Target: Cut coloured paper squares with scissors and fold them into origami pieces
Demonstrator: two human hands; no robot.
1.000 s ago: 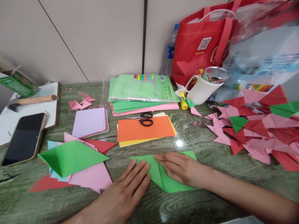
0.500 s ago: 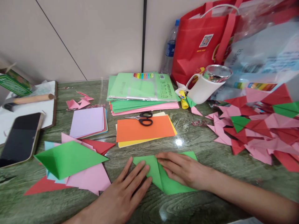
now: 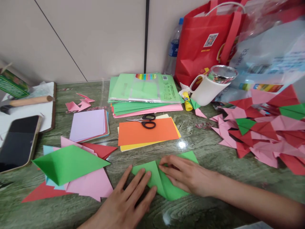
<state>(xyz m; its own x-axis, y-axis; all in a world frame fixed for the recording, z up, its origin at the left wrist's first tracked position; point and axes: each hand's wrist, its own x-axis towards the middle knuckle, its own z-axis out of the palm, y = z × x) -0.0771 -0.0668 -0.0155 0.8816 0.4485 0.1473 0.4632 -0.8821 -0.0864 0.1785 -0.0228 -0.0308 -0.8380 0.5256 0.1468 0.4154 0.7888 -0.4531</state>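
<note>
A sheet of green paper (image 3: 172, 187) lies at the front of the counter, its left part folded over with a slanting edge. My left hand (image 3: 133, 194) rests on the folded part, fingers spread and flat. With its fingers bent and held together, my right hand (image 3: 186, 175) grips the paper beside the folded edge; the thumb is mostly hidden. To the left, a folded green paper piece (image 3: 73, 163) lies on top of pink folded paper (image 3: 92, 184), with red and light blue pieces under it.
Scissors (image 3: 148, 121) lie on orange paper (image 3: 145, 133) ahead of my hands. Behind are packaged green paper (image 3: 140, 89), a glue stick (image 3: 187, 103) and a white mug (image 3: 206, 90). Folded red and pink pieces (image 3: 264, 127) pile at right. A phone (image 3: 20, 140) lies at left.
The green sheet has shifted slightly left and turned a little, with its top right corner moving up and left. Both hands stay on it, and my left fingertips have moved slightly.
</note>
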